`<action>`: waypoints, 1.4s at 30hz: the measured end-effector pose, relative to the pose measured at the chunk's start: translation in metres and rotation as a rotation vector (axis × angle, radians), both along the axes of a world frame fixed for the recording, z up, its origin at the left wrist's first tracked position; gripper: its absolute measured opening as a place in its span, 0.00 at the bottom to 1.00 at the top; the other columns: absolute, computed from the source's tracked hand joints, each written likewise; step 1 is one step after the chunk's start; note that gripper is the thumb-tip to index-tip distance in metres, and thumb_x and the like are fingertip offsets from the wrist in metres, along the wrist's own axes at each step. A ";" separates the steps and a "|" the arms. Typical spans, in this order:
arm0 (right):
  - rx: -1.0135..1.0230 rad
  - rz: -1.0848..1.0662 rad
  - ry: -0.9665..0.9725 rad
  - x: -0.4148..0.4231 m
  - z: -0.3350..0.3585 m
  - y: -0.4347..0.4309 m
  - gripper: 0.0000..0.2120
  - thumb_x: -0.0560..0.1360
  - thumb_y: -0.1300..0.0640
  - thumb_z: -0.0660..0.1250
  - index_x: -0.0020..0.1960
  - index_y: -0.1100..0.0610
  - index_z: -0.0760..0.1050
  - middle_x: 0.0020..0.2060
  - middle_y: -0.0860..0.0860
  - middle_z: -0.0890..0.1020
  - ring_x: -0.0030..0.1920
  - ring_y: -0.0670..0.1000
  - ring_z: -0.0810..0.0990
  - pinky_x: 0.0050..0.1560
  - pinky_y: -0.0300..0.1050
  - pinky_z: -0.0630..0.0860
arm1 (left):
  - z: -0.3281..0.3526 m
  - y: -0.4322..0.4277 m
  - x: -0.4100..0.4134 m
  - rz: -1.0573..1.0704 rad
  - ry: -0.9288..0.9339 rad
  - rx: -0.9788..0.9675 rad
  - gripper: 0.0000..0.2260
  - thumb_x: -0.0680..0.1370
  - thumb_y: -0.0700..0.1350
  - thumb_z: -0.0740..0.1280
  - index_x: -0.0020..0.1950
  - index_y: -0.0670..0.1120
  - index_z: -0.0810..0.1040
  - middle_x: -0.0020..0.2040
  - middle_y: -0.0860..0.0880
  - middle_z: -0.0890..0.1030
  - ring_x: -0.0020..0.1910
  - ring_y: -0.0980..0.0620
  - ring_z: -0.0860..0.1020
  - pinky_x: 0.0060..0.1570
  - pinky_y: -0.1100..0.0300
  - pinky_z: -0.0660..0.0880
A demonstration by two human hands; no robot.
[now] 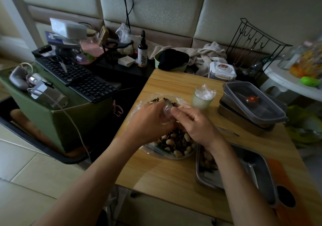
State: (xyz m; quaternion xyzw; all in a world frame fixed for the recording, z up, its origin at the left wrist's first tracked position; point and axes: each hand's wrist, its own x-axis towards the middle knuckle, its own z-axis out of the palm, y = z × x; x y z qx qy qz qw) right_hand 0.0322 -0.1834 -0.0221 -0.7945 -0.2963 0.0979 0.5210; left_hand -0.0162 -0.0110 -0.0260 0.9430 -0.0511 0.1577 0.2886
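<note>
The clear cup (167,114), gripped by the left hand (151,120) and pinched by the right hand (195,126) over the nuts (176,143), apparently awaited filling with a careful scoop.

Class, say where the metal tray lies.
Head view: the metal tray lies at the near right of the table, beside the bowl of peanuts, under the right forearm.

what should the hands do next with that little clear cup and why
Probably dip the clear cup into the bowl to scoop. The left hand grips it and the right hand pinches its rim just above the peanuts and seeds, and it seems empty.
</note>
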 end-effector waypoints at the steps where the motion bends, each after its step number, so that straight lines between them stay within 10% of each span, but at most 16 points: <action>1: -0.011 0.002 0.004 0.000 0.000 0.000 0.23 0.81 0.34 0.61 0.51 0.49 0.86 0.49 0.53 0.83 0.53 0.54 0.83 0.59 0.63 0.78 | 0.001 0.000 -0.001 -0.003 0.007 0.007 0.12 0.75 0.56 0.72 0.44 0.52 0.71 0.37 0.55 0.75 0.35 0.57 0.74 0.33 0.60 0.72; 7: 0.058 -0.132 -0.010 0.000 0.003 -0.005 0.20 0.84 0.42 0.62 0.45 0.50 0.86 0.33 0.61 0.84 0.24 0.50 0.76 0.31 0.39 0.73 | 0.005 0.003 -0.003 0.009 0.053 -0.001 0.17 0.72 0.63 0.73 0.47 0.51 0.76 0.38 0.57 0.77 0.35 0.62 0.75 0.33 0.63 0.71; 13: 0.047 -0.198 -0.030 0.000 0.003 -0.007 0.20 0.85 0.44 0.62 0.44 0.51 0.87 0.33 0.59 0.85 0.23 0.49 0.76 0.31 0.42 0.75 | 0.003 0.006 -0.002 0.012 0.042 0.010 0.19 0.70 0.64 0.74 0.47 0.51 0.77 0.36 0.57 0.76 0.32 0.61 0.72 0.30 0.65 0.63; 17: 0.007 -0.239 -0.088 -0.002 0.005 -0.005 0.17 0.85 0.50 0.62 0.48 0.56 0.86 0.30 0.36 0.81 0.26 0.38 0.77 0.34 0.30 0.71 | 0.003 0.006 -0.003 0.026 0.023 0.016 0.16 0.72 0.62 0.75 0.45 0.51 0.76 0.35 0.56 0.76 0.31 0.59 0.72 0.29 0.67 0.61; 22: 0.118 -0.086 0.018 -0.009 0.010 -0.003 0.16 0.85 0.48 0.61 0.51 0.55 0.85 0.32 0.50 0.83 0.25 0.47 0.73 0.30 0.40 0.70 | 0.002 0.004 -0.001 0.001 0.019 0.007 0.15 0.74 0.61 0.74 0.43 0.51 0.74 0.35 0.55 0.76 0.32 0.56 0.73 0.31 0.60 0.68; 26: 0.016 0.012 0.062 -0.012 0.014 -0.003 0.17 0.85 0.51 0.59 0.55 0.59 0.83 0.30 0.35 0.81 0.29 0.35 0.78 0.32 0.28 0.71 | -0.002 0.002 0.000 -0.058 0.007 -0.007 0.17 0.75 0.62 0.69 0.42 0.49 0.75 0.33 0.55 0.76 0.31 0.57 0.74 0.31 0.57 0.73; 33: -0.024 0.145 0.047 -0.011 0.008 -0.005 0.27 0.83 0.34 0.52 0.60 0.51 0.81 0.50 0.62 0.85 0.30 0.46 0.78 0.33 0.37 0.72 | -0.008 0.008 0.005 -0.087 0.020 0.008 0.20 0.74 0.68 0.62 0.46 0.51 0.78 0.37 0.55 0.80 0.35 0.58 0.79 0.37 0.52 0.81; 39: -0.077 -0.275 -0.007 -0.006 0.008 -0.026 0.15 0.85 0.45 0.61 0.51 0.50 0.82 0.42 0.51 0.85 0.39 0.52 0.83 0.41 0.46 0.78 | -0.005 0.005 0.002 -0.037 0.068 0.009 0.19 0.73 0.64 0.66 0.51 0.50 0.79 0.43 0.56 0.82 0.40 0.58 0.80 0.43 0.53 0.82; 42: -0.328 -0.477 -0.141 -0.001 -0.004 -0.047 0.10 0.84 0.52 0.64 0.47 0.52 0.81 0.40 0.49 0.82 0.40 0.49 0.81 0.35 0.33 0.73 | -0.004 -0.001 -0.003 -0.015 0.048 0.024 0.18 0.75 0.63 0.68 0.51 0.49 0.80 0.42 0.55 0.82 0.39 0.59 0.79 0.40 0.59 0.80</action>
